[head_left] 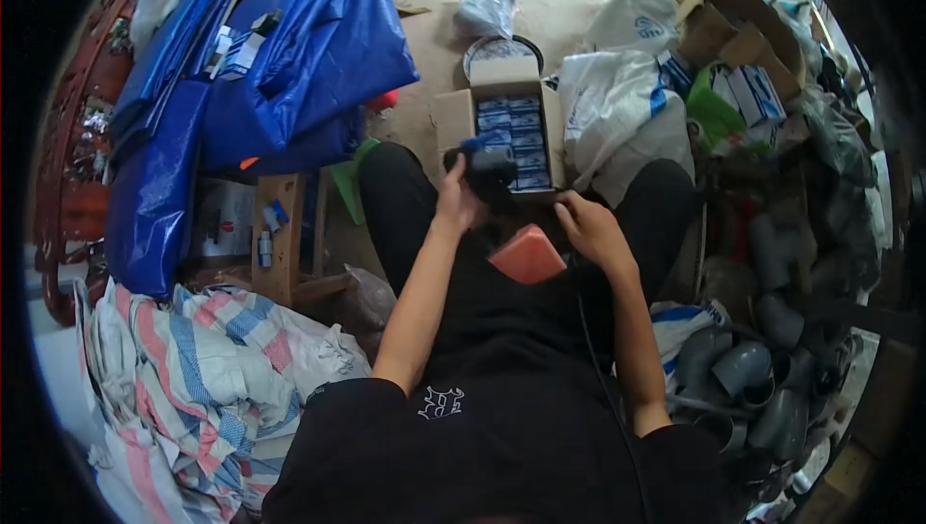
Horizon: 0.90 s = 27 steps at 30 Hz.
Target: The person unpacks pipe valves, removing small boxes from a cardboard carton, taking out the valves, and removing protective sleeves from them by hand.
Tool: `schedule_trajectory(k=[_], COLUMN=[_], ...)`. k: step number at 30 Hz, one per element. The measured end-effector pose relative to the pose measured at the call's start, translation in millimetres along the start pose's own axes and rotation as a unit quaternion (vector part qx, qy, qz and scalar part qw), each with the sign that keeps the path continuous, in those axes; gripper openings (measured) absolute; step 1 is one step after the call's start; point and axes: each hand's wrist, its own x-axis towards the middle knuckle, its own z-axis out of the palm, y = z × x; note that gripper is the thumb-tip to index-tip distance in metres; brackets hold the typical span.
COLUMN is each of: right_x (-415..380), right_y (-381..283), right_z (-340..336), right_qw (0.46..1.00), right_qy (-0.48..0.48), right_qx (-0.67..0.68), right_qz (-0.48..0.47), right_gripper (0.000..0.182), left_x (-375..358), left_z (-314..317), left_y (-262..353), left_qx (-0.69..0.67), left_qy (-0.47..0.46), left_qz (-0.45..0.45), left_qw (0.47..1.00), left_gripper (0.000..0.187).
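Observation:
My left hand [456,201] is closed around a dark, rounded object with a blue part on top [492,167], held in front of an open cardboard box [458,121]. Small blue-and-white boxes [509,129] are stacked in rows inside that carton. My right hand [590,227] is just beyond the carton's near right corner, its thumb and fingertips pressed together. What they pinch, if anything, I cannot tell. Between my hands, above my lap, lies a flat pinkish-red block or packet [528,254].
Blue tarpaulin [289,61] lies heaped at upper left over a wooden stool [278,235]. Striped woven sacks [203,370] fill the lower left. Grey pipe elbows [743,370] are piled at right, below white sacks [627,109] and an open carton [748,18].

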Motion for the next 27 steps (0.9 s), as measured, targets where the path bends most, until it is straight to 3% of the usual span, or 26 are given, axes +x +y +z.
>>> schedule_trajectory(k=[4,6,8,11,13,15,16,17,18,19,20,21,22,24,25,27], right_x=[-95.5,-124.0,-127.2,-111.7,-82.2,-59.6,-48.9,-40.8,-34.4,-31.0,-26.1,-24.5,-23.1,-17.8,-26.7,-59.3], right_y=[-15.2,-35.3,-52.4,-25.7,0.9,16.2,30.6,53.0,59.7,114.5,172.4,133.7,93.3,188.9,201.2,190.1], right_z=[-15.0,-8.9,0.6,17.2,-2.2,-41.5,-63.3,-85.9,-108.4,-134.0,-155.3,-171.5,-188.2,-226.5,-244.6,-254.4], right_qw=[0.999,0.997,0.991,0.993,0.975,0.951,0.934,0.913,0.881,0.853,0.834,0.926,0.898,0.824,0.806,0.742], right_qy=[0.019,0.047,0.077,0.096,0.188,0.249,0.281,0.319,0.31,0.303,0.378,0.333,0.337,0.448,0.472,0.567], right_qx=[0.046,-0.012,-0.056,-0.041,-0.06,-0.178,-0.218,-0.251,-0.321,-0.423,-0.4,-0.139,0.104,0.308,0.328,0.338], right_qz=[0.007,-0.059,-0.098,-0.054,-0.104,-0.039,0.026,0.045,0.158,0.037,-0.034,0.107,0.265,0.159,0.142,0.119], right_gripper=[0.025,0.026,0.023,0.023,0.012,0.02,0.033,0.031,0.017,0.018,0.033,0.031,0.043,0.072,0.065,0.066], left_x=[12.4,18.3,10.1,10.5,15.3,21.3,23.0,23.4,25.4,28.5,18.6,20.2,5.6,6.3,-1.2,1.7], left_z=[-26.7,-41.4,-28.2,-26.3,-23.8,-37.1,-35.7,-36.0,-40.7,-41.0,-27.0,-29.6,-9.2,-19.5,-12.7,-22.4], left_y=[-3.8,-5.7,-3.2,-8.2,-7.5,-10.6,-11.1,-11.3,-12.5,-14.4,-10.5,-12.5,-7.2,-7.8,-5.3,-4.7], left_qx=[-0.027,-0.036,-0.034,-0.044,-0.056,-0.066,-0.069,-0.071,-0.085,-0.099,-0.107,-0.106,-0.096,-0.103,-0.077,-0.063], left_qy=[0.019,0.025,0.005,0.017,0.018,0.003,0.005,0.009,0.007,-0.003,-0.023,-0.017,0.019,-0.013,0.018,-0.033], left_qz=[0.019,0.016,0.026,0.038,0.05,0.039,0.04,0.04,0.019,0.019,0.009,0.026,0.042,0.032,0.048,0.024], left_qw=[0.999,0.999,0.999,0.998,0.997,0.997,0.997,0.997,0.996,0.995,0.994,0.994,0.994,0.994,0.996,0.997], left_gripper=[0.048,0.046,0.046,0.047,0.046,0.043,0.042,0.042,0.041,0.043,0.046,0.046,0.045,0.043,0.043,0.046])
